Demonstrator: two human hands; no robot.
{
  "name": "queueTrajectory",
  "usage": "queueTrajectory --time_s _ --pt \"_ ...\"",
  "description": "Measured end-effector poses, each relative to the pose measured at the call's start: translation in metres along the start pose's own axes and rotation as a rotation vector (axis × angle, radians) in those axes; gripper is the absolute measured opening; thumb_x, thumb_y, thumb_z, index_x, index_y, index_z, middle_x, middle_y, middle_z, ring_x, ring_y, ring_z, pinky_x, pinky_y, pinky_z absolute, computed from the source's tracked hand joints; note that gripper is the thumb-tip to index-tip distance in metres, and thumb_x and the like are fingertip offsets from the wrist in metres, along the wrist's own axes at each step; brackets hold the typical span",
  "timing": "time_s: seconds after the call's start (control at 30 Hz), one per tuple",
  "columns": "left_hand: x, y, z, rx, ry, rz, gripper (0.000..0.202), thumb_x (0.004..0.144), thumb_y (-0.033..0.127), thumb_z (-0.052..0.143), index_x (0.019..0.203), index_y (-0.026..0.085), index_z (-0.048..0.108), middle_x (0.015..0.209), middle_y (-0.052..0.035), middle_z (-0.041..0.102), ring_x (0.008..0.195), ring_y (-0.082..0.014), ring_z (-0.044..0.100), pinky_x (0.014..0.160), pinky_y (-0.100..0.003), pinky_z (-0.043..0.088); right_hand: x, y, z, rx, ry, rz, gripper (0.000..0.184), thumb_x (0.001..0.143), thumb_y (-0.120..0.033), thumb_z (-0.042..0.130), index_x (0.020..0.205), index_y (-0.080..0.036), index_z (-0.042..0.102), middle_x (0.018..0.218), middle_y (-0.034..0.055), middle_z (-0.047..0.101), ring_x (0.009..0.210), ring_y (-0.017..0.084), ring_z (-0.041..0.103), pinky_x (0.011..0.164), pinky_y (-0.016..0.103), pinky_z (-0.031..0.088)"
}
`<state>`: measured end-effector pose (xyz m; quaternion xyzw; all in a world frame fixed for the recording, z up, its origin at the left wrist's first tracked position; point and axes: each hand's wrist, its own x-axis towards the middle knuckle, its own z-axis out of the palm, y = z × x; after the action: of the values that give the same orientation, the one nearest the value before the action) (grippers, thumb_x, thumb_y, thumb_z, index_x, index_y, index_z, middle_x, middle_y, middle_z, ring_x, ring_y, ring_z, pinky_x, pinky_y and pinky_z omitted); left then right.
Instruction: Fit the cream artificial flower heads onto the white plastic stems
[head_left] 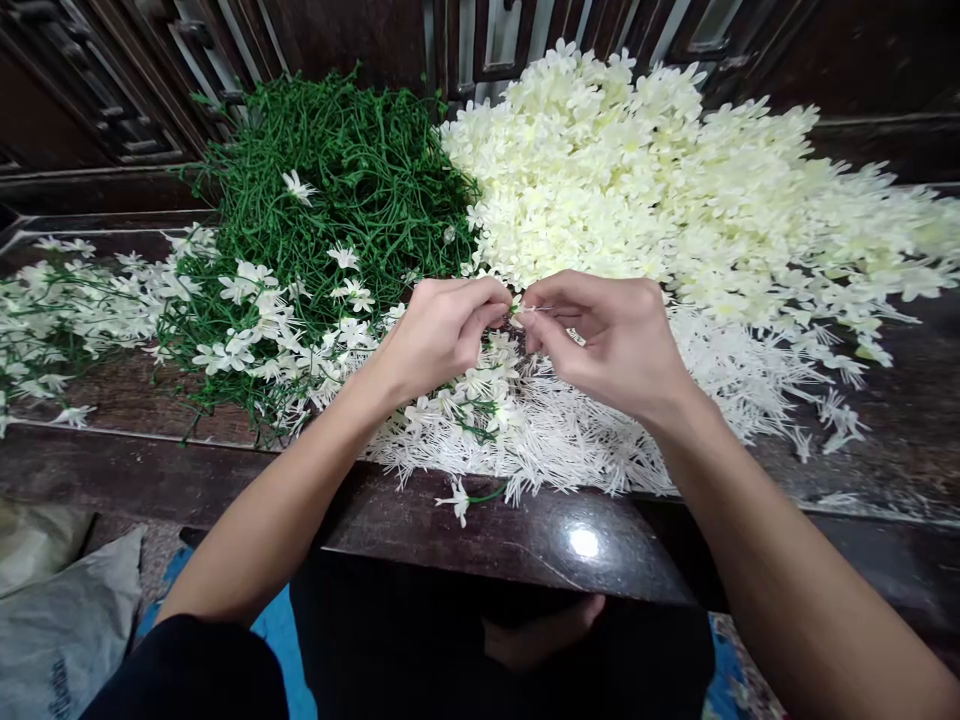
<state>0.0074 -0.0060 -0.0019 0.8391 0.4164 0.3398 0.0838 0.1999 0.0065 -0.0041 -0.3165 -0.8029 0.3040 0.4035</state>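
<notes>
On a tabletop, a stem heap lies left of a petal heap. Stamens lie before the petal heap, stemmed flowers far left; a panel stands behind.

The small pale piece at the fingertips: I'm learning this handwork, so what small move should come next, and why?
Probably ease the left hand slightly toward the right hand: both pinch close at the small pale piece, and the white flower on a green stem nearby suggests parts get pushed together.
</notes>
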Motion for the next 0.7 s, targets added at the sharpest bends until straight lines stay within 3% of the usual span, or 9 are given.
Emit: queueTrajectory --time_s 0.57,0.7 --pt "-0.0012 0.0018 0.0031 -0.035 -0.027 -0.048 0.021 0.092 0.013 0.047 0.085 0.017 0.067 0.072 -0.0007 0.070 0.064 -0.0123 0.063 0.058 -0.025 0.046 -0.0019 -0.0025 0.0032 -0.047 0.001 0.038 0.012 0.084 -0.013 0.059 0.082 -0.024 0.066 0.067 0.0011 0.065 0.057 0.019 0.063 0.052 0.038 0.055" --pt "0.0007 0.0061 -0.0014 -0.085 0.032 -0.083 0.020 0.092 0.016 0.049 0.085 0.018 0.068 0.070 -0.0002 0.069 0.059 -0.0106 0.058 0.057 -0.024 0.044 0.0005 -0.0050 0.0074 0.055 0.117 0.030 0.007 0.083 -0.016 0.064 0.081 -0.022 0.066 0.067 0.0001 0.065 0.056 0.016 0.063 0.054 0.035 0.055"
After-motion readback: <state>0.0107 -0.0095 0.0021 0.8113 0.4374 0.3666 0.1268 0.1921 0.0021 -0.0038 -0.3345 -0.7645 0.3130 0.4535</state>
